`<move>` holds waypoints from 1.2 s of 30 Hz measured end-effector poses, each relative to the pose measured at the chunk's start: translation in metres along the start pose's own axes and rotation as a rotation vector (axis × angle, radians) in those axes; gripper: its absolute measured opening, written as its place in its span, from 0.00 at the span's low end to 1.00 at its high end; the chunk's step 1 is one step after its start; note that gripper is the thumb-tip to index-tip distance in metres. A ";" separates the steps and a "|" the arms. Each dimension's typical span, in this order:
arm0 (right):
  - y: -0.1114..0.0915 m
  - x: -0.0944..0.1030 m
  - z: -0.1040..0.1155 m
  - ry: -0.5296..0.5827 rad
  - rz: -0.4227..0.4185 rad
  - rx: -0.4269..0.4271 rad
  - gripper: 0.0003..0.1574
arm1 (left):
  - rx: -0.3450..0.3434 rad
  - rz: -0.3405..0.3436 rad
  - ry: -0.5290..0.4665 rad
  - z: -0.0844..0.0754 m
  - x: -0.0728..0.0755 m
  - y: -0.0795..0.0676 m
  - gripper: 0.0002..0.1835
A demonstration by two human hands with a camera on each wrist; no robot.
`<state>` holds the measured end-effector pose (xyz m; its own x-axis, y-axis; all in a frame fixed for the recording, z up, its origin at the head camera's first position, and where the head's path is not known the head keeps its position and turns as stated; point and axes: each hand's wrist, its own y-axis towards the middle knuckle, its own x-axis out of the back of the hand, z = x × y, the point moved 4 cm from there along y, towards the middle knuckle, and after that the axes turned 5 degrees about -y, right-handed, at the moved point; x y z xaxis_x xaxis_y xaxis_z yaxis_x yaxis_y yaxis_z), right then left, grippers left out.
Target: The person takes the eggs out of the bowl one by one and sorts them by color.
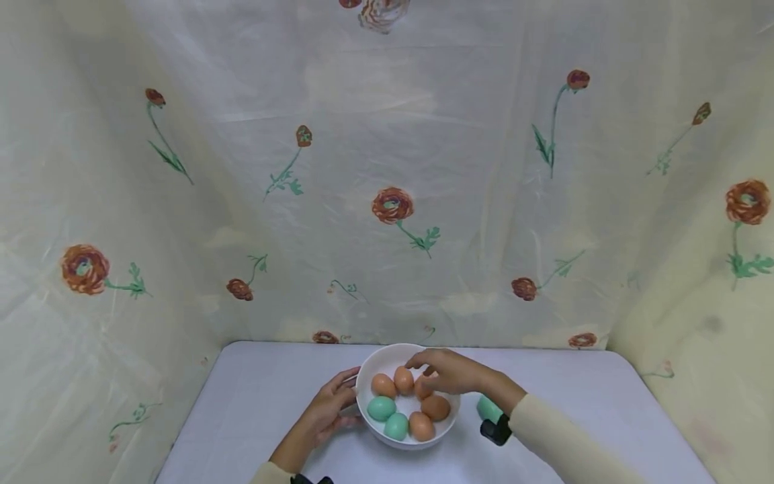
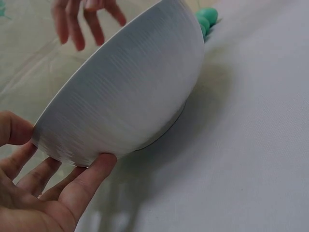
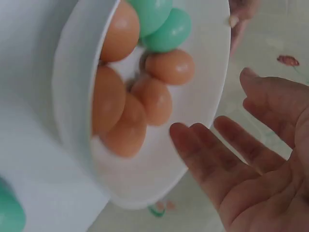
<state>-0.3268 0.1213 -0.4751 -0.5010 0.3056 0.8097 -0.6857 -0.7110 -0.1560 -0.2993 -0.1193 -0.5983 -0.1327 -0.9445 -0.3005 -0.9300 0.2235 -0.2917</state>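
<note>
A white bowl (image 1: 399, 445) holds several brown eggs (image 1: 421, 426) and two green eggs (image 1: 381, 408). My left hand (image 1: 329, 409) is at the bowl's left side. Its spread fingers touch the outer wall (image 2: 116, 92), one fingertip near the rim. Over the bowl's far right part hovers my right hand (image 1: 450, 371), partly covering a brown egg in the head view. In the right wrist view, its loosely extended fingers (image 3: 203, 154) hold nothing and are apart from the eggs.
Right of the bowl, a green egg (image 1: 488, 409) on the white table (image 1: 266, 383) is partly hidden by my right forearm. The left wrist view shows more than one green egg (image 2: 208, 15) there. Flower-patterned cloth (image 1: 459, 296) hangs behind and beside the table.
</note>
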 end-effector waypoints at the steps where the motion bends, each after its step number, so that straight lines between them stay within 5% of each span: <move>1: 0.006 -0.005 0.003 0.015 0.009 0.024 0.23 | 0.001 0.001 -0.002 0.000 0.000 -0.001 0.33; 13: 0.049 -0.054 0.022 -0.110 0.080 0.124 0.21 | -0.013 0.044 -0.025 0.006 -0.002 -0.001 0.32; 27: 0.063 -0.053 0.025 -0.174 0.104 0.087 0.20 | -0.013 0.026 -0.014 -0.003 0.001 0.008 0.32; 36: 0.073 -0.065 0.027 -0.192 0.132 0.098 0.18 | -0.014 0.049 -0.029 0.004 0.005 0.004 0.31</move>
<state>-0.3299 0.0327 -0.5243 -0.4668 0.0868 0.8801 -0.5619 -0.7976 -0.2194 -0.3022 -0.1218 -0.6050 -0.1680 -0.9250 -0.3407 -0.9274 0.2654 -0.2635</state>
